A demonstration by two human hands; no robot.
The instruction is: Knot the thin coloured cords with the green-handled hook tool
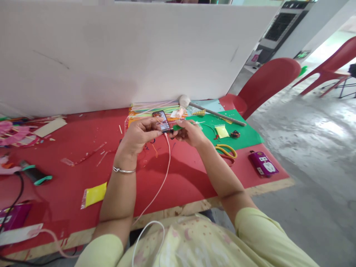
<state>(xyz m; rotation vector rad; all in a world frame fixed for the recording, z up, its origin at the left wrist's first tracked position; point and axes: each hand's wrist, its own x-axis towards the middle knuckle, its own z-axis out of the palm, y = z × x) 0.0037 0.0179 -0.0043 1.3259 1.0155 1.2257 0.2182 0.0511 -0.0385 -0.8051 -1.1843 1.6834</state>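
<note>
A phone (161, 120) with a lit screen is held up over the red table, a white cable (167, 163) running down from its lower edge. My left hand (141, 133) grips the phone's left side, thumb low and fingers over the screen. At its right, my right hand (189, 132) is closed around a thin tool with a green handle (177, 127); its metal tip points right. Whether the right fingers also touch the phone is hard to tell.
Yellow-handled pliers (228, 150), a purple box (263, 163) and a yellow packet (221, 131) lie to the right. Another yellow packet (96, 194) is front left. A stick with a white ball (184, 101) lies near the white partition (111, 55).
</note>
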